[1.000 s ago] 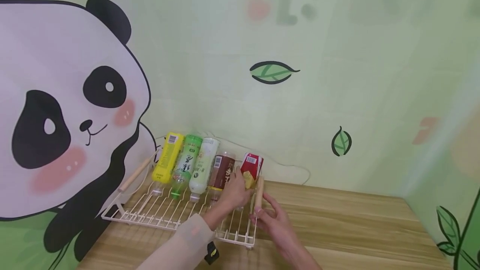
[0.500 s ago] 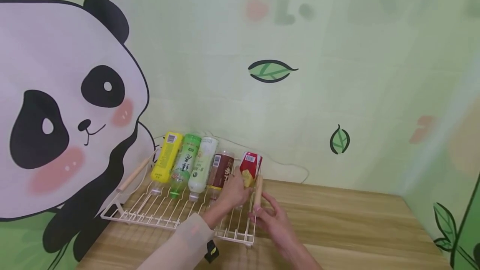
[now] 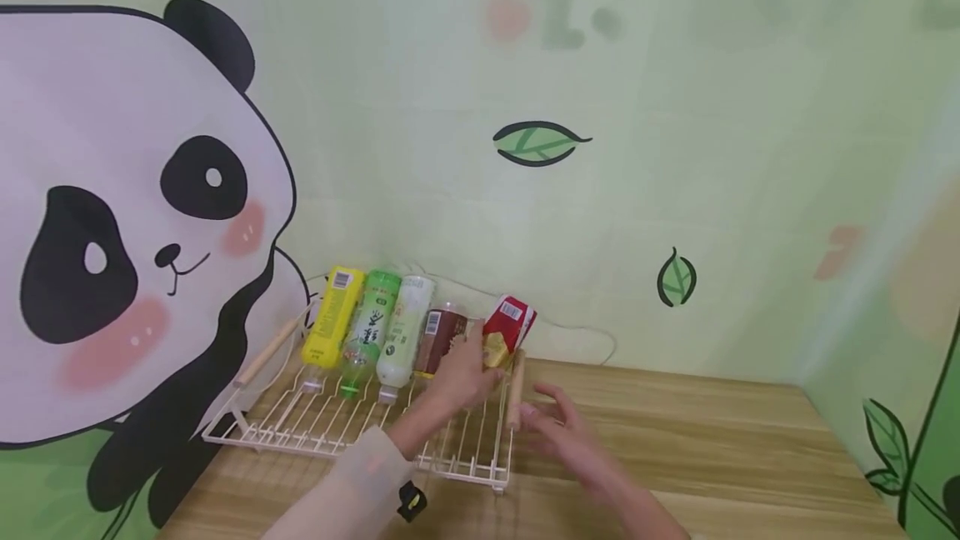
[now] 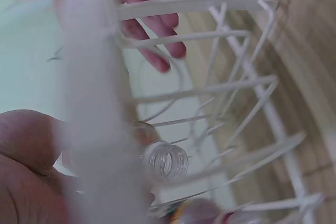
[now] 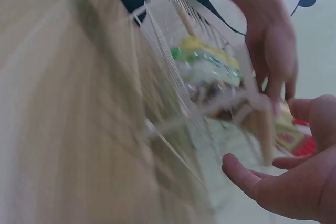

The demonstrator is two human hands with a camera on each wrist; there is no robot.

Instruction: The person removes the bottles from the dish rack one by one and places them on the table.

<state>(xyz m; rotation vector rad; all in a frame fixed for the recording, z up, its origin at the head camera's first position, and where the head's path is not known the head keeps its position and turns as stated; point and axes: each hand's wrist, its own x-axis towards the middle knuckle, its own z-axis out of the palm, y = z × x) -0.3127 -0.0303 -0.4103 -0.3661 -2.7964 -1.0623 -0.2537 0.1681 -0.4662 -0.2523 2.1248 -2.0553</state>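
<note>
My left hand (image 3: pixel 461 369) holds a red-and-yellow pack (image 3: pixel 512 323) at the right end of a white wire rack (image 3: pixel 300 438). The pack leans right, its base near the rack's right wooden handle (image 3: pixel 516 394). Left of the hand, a brown-labelled bottle (image 3: pixel 442 336) lies partly hidden. Beside that handle my right hand (image 3: pixel 566 427) is spread with nothing in it. The right wrist view shows its fingers apart, near the handle and pack. A clear bottle neck (image 4: pixel 167 162) shows between the wires in the left wrist view.
Farther left on the rack lie white (image 3: pixel 405 327), green (image 3: pixel 371 327) and yellow (image 3: pixel 335 319) bottles, necks toward me. A second wooden handle (image 3: pixel 266 352) stands at the rack's left end. The wooden table (image 3: pixel 675 440) extends to the right. A printed panda backdrop (image 3: pixel 600 215) rises behind.
The red-and-yellow pack has tilted to the right with my left hand, which has shifted slightly up. My right hand has let go of the rack's wooden handle and moved a little right.
</note>
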